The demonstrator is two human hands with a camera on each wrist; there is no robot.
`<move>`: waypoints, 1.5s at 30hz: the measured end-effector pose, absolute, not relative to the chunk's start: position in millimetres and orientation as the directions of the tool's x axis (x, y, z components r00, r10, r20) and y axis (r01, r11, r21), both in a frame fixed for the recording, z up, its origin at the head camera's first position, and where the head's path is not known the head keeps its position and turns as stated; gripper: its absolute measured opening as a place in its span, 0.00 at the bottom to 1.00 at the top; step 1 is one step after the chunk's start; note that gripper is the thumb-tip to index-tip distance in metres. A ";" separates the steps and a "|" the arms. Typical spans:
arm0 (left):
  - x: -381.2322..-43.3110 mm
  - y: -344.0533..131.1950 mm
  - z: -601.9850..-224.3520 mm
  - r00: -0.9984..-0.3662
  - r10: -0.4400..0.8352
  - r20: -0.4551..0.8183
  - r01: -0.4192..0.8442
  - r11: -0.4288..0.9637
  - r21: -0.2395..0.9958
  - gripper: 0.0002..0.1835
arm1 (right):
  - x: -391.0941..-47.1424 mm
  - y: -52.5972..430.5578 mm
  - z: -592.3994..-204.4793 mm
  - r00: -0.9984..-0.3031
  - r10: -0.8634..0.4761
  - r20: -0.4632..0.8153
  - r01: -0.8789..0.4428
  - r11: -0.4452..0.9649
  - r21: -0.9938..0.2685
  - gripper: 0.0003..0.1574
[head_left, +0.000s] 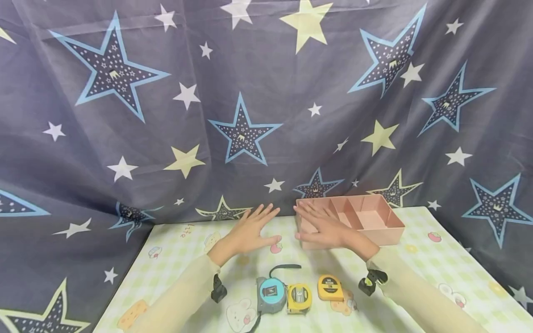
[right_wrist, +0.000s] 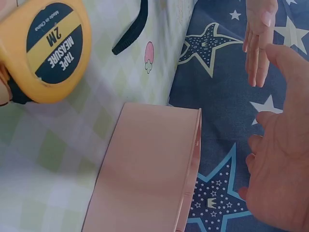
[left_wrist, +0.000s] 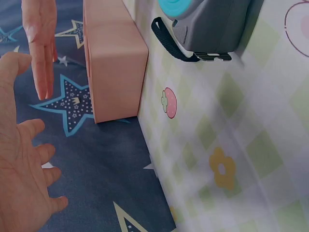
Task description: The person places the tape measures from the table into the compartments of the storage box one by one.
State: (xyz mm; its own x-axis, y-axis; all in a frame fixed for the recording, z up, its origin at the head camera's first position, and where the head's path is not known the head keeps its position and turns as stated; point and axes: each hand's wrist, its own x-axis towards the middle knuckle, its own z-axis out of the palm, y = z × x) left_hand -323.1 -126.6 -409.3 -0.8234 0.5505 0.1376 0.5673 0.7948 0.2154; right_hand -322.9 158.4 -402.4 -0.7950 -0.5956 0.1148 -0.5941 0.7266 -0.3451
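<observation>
"What fills the most space?"

"A dark, starry curtain [head_left: 266, 78]. It hangs behind the table [head_left: 179, 245], whose top is patterned in pale green and white checks with little cartoon prints."

"And what stands on the table?"

"A pink box [head_left: 391, 237], open at the top and divided inside. It sits near the back edge, right of the middle, its left end partly hidden by a hand."

"Which one?"

"The right hand [head_left: 322, 226]. It hangs over the box with its fingers stretched out, wide and holding nothing. The right wrist view shows a gap between it and the box."

"What about the left hand?"

"The left hand [head_left: 251, 231] is wide as well, thumb well apart from the fingers, grasping nothing. It hovers above the table, left of the box."

"Where are the tape measures?"

"On the near side of the table, in front of the box. The biggest is the grey-and-blue tape measure [head_left: 271, 293], at the left. Just beside it is the yellow tape measure [head_left: 299, 298]; whether those two touch is hard to tell."

"And the third?"

"The orange tape measure [head_left: 330, 287], the smallest, lies a little apart to the right, marked '2M'."

"Anything smaller?"

"A thin black strap [head_left: 285, 266], curling from the grey-and-blue one."
</observation>
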 end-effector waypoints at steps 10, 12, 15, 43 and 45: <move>-322.1 -120.9 -409.4 -0.811 0.572 0.122 0.584 0.779 0.228 0.45 | -321.7 160.9 -403.7 -0.807 -0.586 0.066 -0.569 0.746 -0.346 0.52; -321.7 -120.0 -409.4 -0.812 0.571 0.124 0.583 0.780 0.228 0.45 | -321.3 160.9 -403.9 -0.809 -0.585 0.066 -0.567 0.745 -0.350 0.52; -321.1 -119.5 -410.8 -0.816 0.567 0.114 0.577 0.786 0.221 0.45 | -320.6 160.4 -404.5 -0.807 -0.588 0.063 -0.569 0.743 -0.353 0.52; -321.4 -120.2 -420.2 -0.807 0.577 0.124 0.588 0.769 0.250 0.45 | -325.9 158.0 -401.7 -0.792 -0.603 0.098 -0.598 0.731 -0.329 0.49; -321.2 -119.2 -419.8 -0.801 0.586 0.126 0.597 0.762 0.252 0.45 | -326.9 158.9 -400.0 -0.786 -0.607 0.113 -0.608 0.727 -0.319 0.49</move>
